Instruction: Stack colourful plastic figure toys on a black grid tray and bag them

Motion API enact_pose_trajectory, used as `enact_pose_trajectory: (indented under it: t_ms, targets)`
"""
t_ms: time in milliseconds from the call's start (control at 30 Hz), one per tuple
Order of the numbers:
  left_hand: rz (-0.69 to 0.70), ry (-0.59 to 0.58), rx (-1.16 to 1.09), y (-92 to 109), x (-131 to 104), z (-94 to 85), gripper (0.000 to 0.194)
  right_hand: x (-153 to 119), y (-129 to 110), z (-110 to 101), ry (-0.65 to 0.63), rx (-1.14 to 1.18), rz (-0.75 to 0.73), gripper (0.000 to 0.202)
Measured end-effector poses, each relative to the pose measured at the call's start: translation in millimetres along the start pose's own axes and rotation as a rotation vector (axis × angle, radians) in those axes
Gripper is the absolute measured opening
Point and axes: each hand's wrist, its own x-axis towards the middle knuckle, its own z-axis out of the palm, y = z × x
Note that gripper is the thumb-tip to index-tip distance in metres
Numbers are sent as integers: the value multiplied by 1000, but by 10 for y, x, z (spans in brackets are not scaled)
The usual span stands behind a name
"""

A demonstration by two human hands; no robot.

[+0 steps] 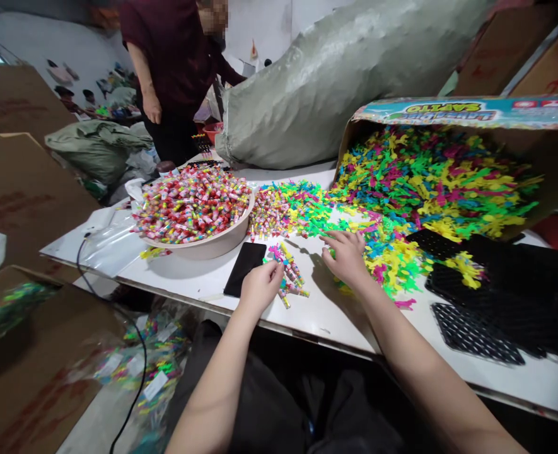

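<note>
My left hand [261, 284] is closed at the left side of a small group of colourful tubes and figures [292, 272]; what its fingers hold, if anything, is hidden. My right hand [346, 255] hovers with fingers apart beside the loose yellow, green and blue plastic figures [396, 255]. Just left of my left hand lies a flat black rectangular object [245, 268]. A round pale basin [212, 247] heaped with small red, pink and yellow tubes stands further left. More tubes [272, 211] lie loose between the basin and the figures.
A tipped cardboard box [472, 113] spills figures at the back right. Black perforated trays [472, 331] lie at the right. A large grey-green sack [307, 94] rests behind, near a standing person [174, 63]. Clear plastic [111, 243] and a black cable [141, 359] are left.
</note>
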Motion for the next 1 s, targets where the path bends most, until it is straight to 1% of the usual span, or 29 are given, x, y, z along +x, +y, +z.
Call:
enact_pose_trajectory:
  t_ms: [33,67,167,200,233,267,300,367,400,433,500,567,667,733,800,867,933,967,1000]
  targets:
    - [-1,12,-9,-7,-3,-8,39,-20,-27,-20,-8,46,-37,32]
    - [-2,23,-21,-15,-5,-15,39,-42,-65,-41,-46,98,-91,31]
    - [-6,41,-45,-46,-5,-30,38,-94,-181,-113,-257,264,-256,30]
    - [-12,39,-43,-57,-5,-33,38,-97,-194,-136,-310,309,-275,31]
    - [-19,35,-37,-68,-4,-35,37,-92,-185,-156,-331,337,-264,33]
    - [-27,29,-28,-77,-4,-38,37,-80,-150,-168,-311,335,-225,35]
    - [-33,24,-18,-84,-6,-41,37,-64,-93,-172,-260,296,-166,37]
    - [-34,24,-11,-92,-15,-48,37,-30,65,-147,-132,117,-26,39]
    - [-30,30,-15,-91,-21,-52,37,-18,149,-121,-91,7,39,39]
    - [-25,39,-23,-89,-29,-56,36,-12,226,-91,-78,-89,87,38]
    - [-17,64,-47,-79,-45,-63,36,-14,340,-32,-107,-196,141,33]
    - [-16,87,-69,-67,-59,-66,35,-24,397,5,-127,-218,171,26]
    - [-17,113,-99,-62,-67,-67,36,-26,434,7,-99,-212,218,23]
    - [-18,117,-119,-73,-64,-72,35,-8,466,-34,-65,-172,247,28]
    - [-22,126,-144,-93,-60,-80,34,28,501,-118,-13,-40,259,31]
    - [-16,151,-195,-108,-56,-84,33,68,495,-247,109,158,234,32]
    - [1,203,-309,-106,-54,-72,29,91,396,-395,298,323,172,31]
    - [19,224,-395,-97,-52,-56,25,89,300,-462,368,384,130,30]
    - [42,228,-498,-83,-51,-33,24,77,174,-517,395,439,84,29]
